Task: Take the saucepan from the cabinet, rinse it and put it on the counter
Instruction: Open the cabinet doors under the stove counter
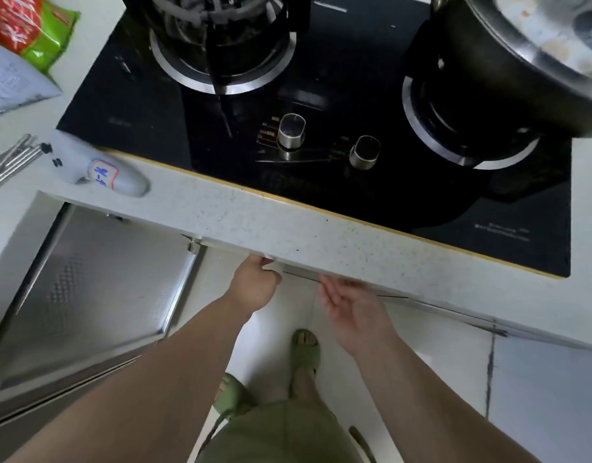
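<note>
I am not seeing the saucepan anywhere — only a white cabinet door edge (273, 265) showing under the speckled pale stone counter lip (287, 225). My left hand (254, 285) is curling its fingers around that door edge, while my right hand (348, 302) is hanging open, palm up, just beside it — holding nothing. To the left, an embossed steel cabinet door (87, 289) is standing open.

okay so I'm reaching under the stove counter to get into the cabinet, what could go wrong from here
The left hand curls under the counter edge, so fingers could get pinched as a door moves. The open metal door on the left juts beside your leg, easy to bump. The big pot overhangs its burner; jolting the counter might shift it.
</note>
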